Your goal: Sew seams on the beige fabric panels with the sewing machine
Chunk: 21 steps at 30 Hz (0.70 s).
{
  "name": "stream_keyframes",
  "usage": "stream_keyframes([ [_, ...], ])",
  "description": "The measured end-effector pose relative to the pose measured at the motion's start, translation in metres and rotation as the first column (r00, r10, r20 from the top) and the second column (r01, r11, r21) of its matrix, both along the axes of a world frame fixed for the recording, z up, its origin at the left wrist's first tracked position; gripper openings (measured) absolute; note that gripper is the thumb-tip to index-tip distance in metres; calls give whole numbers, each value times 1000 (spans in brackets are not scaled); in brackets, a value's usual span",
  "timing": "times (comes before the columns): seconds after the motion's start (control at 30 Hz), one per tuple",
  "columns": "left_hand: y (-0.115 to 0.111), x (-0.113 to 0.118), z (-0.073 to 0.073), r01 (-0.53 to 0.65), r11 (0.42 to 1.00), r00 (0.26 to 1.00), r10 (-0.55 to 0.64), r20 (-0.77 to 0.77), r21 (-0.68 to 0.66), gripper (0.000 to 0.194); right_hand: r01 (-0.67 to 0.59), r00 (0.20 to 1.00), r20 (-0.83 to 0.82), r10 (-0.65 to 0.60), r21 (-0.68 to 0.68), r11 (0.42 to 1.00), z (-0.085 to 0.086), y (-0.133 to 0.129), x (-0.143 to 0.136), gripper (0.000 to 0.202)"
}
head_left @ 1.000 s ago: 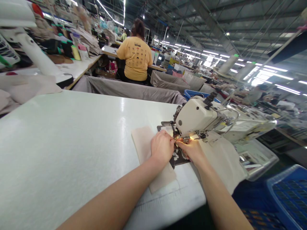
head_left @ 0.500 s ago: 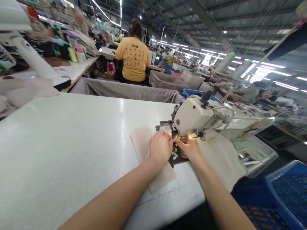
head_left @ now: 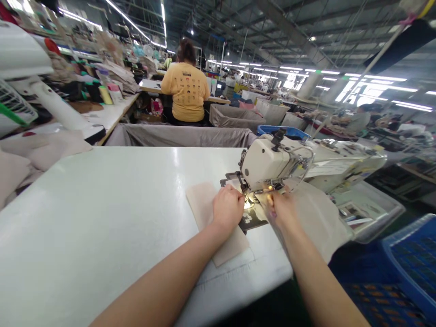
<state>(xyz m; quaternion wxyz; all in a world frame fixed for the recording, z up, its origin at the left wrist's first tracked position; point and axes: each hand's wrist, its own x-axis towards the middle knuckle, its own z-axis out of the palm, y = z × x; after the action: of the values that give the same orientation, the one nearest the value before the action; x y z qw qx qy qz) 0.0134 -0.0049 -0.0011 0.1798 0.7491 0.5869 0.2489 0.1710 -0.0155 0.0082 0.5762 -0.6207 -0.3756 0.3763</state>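
Note:
My left hand [head_left: 227,206] lies over a folded piece of beige fabric [head_left: 218,252], fingers curled closed on it. Their tips are beside the needle area of a cream sewing machine [head_left: 264,159]. Just right of the needle, my right hand [head_left: 283,209] is slightly blurred. Its fingers are bent closed at the edge of a larger beige fabric piece [head_left: 315,218], which spreads out to the right behind the wrist. A lamp lights the metal needle plate [head_left: 254,220] between my hands, and pale scraps lie on it. The fingertips of both hands are partly hidden.
The pale tabletop [head_left: 112,204] extends left, with beige cloth [head_left: 44,152] heaped at its far left beside a white machine [head_left: 64,104]. A grey cloth-lined bin [head_left: 184,136] borders the back. A blue crate [head_left: 408,263] stands low right. A person in a yellow shirt [head_left: 189,88] sits ahead.
My right hand has moved right, away from the needle and my left hand, uncovering more of the lit plate. The left hand stays on the folded fabric. The view has shifted slightly.

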Motion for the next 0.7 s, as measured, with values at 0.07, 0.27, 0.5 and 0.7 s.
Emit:
stream_keyframes([
  [0.07, 0, 0, 0, -4, 1000, 1000, 4, 4, 5, 26, 26, 996, -89, -24, 19, 999, 12, -8, 4, 23],
  [0.27, -2, -1, 2, -12, 999, 999, 10, 32, 37, 30, 106, 987, -134, -91, 104, 989, 31, -45, 38, 20],
  [0.5, -2, -6, 14, 0, 1000, 1000, 0, -8, 25, 40, 157, 987, -41, -154, 98, 983, 27, -74, 74, 20],
  [0.7, -71, 5, 90, 284, 942, 956, -262, 133, -182, 26, 115, 993, -23, -114, 47, 992, 28, -83, 83, 21],
])
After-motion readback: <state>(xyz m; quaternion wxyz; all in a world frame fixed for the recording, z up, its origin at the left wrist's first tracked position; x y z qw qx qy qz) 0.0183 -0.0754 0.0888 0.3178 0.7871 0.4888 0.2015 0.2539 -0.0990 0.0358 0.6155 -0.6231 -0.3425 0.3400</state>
